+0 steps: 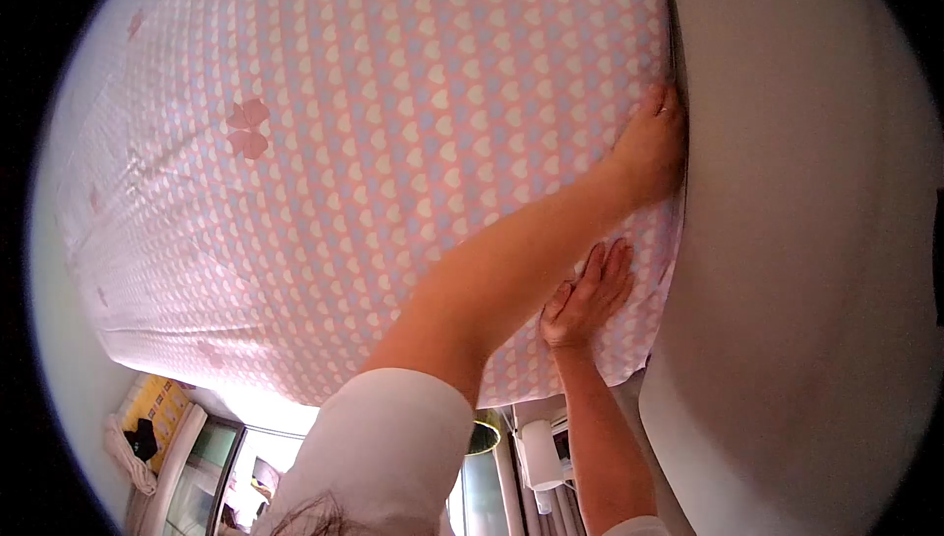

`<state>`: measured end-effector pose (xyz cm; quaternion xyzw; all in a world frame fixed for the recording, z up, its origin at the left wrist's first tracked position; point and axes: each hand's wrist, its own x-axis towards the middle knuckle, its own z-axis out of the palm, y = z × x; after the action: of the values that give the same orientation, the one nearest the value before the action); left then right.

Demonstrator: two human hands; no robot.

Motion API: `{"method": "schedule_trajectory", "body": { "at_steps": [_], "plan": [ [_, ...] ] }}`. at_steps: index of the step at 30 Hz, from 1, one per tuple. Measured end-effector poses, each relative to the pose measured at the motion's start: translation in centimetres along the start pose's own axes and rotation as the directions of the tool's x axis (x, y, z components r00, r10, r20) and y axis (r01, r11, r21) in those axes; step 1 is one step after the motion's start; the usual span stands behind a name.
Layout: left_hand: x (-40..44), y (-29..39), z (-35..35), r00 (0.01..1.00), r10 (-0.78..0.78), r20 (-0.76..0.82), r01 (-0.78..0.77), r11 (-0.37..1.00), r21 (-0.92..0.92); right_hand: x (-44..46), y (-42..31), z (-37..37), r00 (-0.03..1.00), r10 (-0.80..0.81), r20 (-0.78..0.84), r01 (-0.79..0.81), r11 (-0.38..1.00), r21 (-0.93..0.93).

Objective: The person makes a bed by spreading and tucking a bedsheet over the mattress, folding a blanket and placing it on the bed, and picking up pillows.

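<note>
Pressing the patterned sheet (374, 172) was best kept even. Right hand (588, 302) was spread flat; grip of left hand (653, 150) couldn't be told.

The left hand (652, 148) presses at the edge of a pink heart-patterned sheet (393, 123), beside a smooth pale surface (787, 192); its grip is unclear. The right hand (588, 302) rests on the sheet, fingers extended, near the left forearm (531, 246).
</note>
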<state>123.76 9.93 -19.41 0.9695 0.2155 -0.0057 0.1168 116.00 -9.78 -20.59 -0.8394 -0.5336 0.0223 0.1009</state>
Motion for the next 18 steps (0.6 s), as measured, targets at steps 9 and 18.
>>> {"method": "schedule_trajectory", "body": {
  "at_steps": [9,18],
  "plan": [
    [2.2,0.7,3.0,0.992,0.082,-0.092,-0.076,0.995,0.069,-0.1,0.4,-0.1,1.000,0.013,-0.011,-0.012,0.998,0.054],
    [-9.1,5.0,2.7,0.918,0.121,-0.378,-0.263,0.899,-0.350,-2.2,1.7,-0.3,0.998,-0.042,-0.051,0.047,0.995,0.088]
  ]
}}
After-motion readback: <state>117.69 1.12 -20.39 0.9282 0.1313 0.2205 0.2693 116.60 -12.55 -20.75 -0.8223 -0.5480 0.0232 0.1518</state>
